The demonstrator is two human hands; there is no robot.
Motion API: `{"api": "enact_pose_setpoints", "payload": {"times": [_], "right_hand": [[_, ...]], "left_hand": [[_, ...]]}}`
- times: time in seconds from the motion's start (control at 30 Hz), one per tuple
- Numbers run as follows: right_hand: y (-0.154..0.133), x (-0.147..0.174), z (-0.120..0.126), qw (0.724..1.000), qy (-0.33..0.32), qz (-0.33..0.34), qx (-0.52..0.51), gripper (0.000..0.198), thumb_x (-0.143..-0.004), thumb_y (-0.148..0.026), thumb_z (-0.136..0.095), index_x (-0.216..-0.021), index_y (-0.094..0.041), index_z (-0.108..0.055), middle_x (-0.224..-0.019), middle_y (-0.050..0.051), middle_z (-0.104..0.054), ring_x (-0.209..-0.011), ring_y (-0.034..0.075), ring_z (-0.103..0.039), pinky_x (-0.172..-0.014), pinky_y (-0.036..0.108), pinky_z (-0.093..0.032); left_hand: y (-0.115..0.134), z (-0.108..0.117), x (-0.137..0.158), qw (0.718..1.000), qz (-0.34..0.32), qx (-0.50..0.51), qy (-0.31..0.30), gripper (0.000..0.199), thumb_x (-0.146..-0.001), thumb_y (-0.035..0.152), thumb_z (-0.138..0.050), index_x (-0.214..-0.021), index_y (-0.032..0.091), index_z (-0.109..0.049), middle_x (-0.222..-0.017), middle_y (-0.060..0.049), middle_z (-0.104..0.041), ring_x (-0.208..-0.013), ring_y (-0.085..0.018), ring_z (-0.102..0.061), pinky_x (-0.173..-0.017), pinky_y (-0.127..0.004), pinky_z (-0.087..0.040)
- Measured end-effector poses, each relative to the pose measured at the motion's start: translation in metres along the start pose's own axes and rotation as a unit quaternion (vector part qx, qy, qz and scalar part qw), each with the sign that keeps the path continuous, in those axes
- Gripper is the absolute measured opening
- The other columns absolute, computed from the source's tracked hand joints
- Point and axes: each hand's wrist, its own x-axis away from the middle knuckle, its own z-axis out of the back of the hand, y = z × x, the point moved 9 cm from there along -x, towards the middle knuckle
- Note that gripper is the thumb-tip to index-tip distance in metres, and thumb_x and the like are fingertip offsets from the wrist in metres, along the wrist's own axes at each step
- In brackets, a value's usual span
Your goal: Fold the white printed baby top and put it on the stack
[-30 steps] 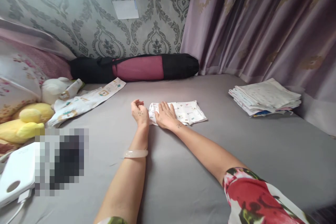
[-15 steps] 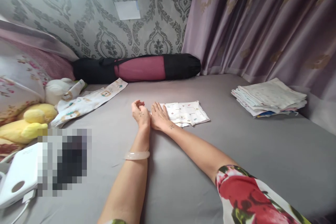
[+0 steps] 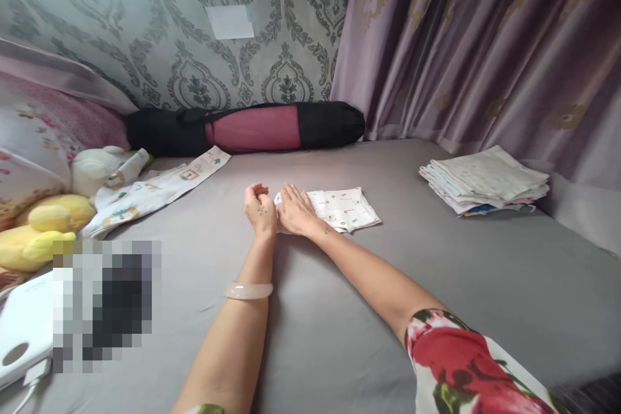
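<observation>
A small folded white cloth (image 3: 347, 207) printed with tiny coloured figures lies flat on the grey bed sheet (image 3: 334, 310). My right hand (image 3: 295, 212) rests palm down over its left part, fingers stretched out and close together. Standing on its edge at the cloth's left end is my left hand (image 3: 261, 210), its fingers loosely bent and nothing visible in them. The two hands are side by side, and they hide part of the cloth's left end. A pale bangle (image 3: 250, 291) circles my left wrist.
A stack of folded cloths (image 3: 485, 181) sits at the right. At the left lie a crumpled printed cloth (image 3: 160, 191), a yellow plush toy (image 3: 43, 226) and a white power bank (image 3: 24, 323) with a cable. A black and maroon rolled bag (image 3: 252, 128) lies along the wall.
My right hand has shifted slightly rightward over the cloth, and a little of the cloth's left end now shows between the hands. The view has turned slightly.
</observation>
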Motion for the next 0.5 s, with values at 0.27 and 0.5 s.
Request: {"api": "enact_pose_setpoints", "payload": {"times": [0.27, 0.5], "right_hand": [[0.038, 0.024, 0.011, 0.995, -0.021, 0.036, 0.088, 0.058, -0.096, -0.026, -0.030, -0.151, -0.006, -0.035, -0.159, 0.014, -0.031, -0.150, 0.027, -0.019, -0.121, 0.049, -0.008], [0.045, 0.026, 0.008, 0.997, 0.024, 0.033, 0.059, 0.056, -0.099, -0.026, -0.024, -0.150, -0.009, -0.037, -0.157, 0.011, -0.038, -0.147, 0.024, -0.026, -0.122, 0.046, -0.008]], "left_hand": [[0.028, -0.071, 0.048, 0.924, -0.190, -0.172, -0.284, 0.042, -0.079, 0.008, -0.042, -0.115, 0.018, -0.059, -0.116, -0.014, -0.068, -0.112, -0.026, -0.062, -0.101, -0.043, -0.047], [0.016, -0.081, 0.060, 0.863, -0.251, -0.273, -0.344, 0.049, -0.078, 0.003, -0.040, -0.122, 0.019, -0.055, -0.125, -0.014, -0.066, -0.121, -0.025, -0.058, -0.107, -0.043, -0.040]]}}
